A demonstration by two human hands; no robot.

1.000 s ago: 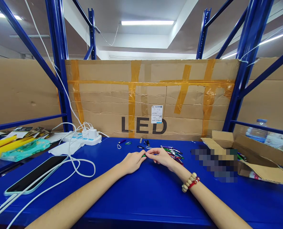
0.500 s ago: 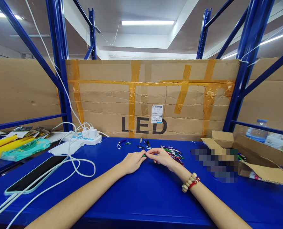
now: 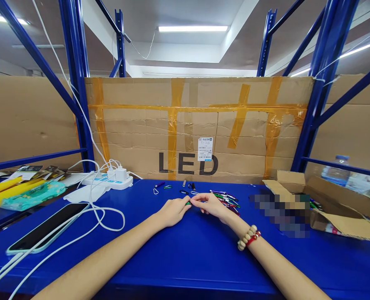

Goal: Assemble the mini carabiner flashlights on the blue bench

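My left hand [image 3: 173, 211] and my right hand [image 3: 210, 205] meet fingertip to fingertip over the blue table [image 3: 187, 250]. Both are closed in a pinch on a small green pen-like piece [image 3: 189, 203] held between them; most of it is hidden by the fingers. A beaded bracelet [image 3: 249, 237] is on my right wrist. Just behind my right hand lies a heap of several coloured pens [image 3: 227, 198]. Small carabiner clips [image 3: 167, 187] and short loose pieces [image 3: 188, 186] lie further back.
A phone [image 3: 44, 230] on a white cable [image 3: 106, 218] lies at the left, a power strip [image 3: 108, 181] behind it. An open cardboard box [image 3: 331, 204] stands at the right with a water bottle [image 3: 336, 171]. A taped LED carton [image 3: 197, 129] walls the back.
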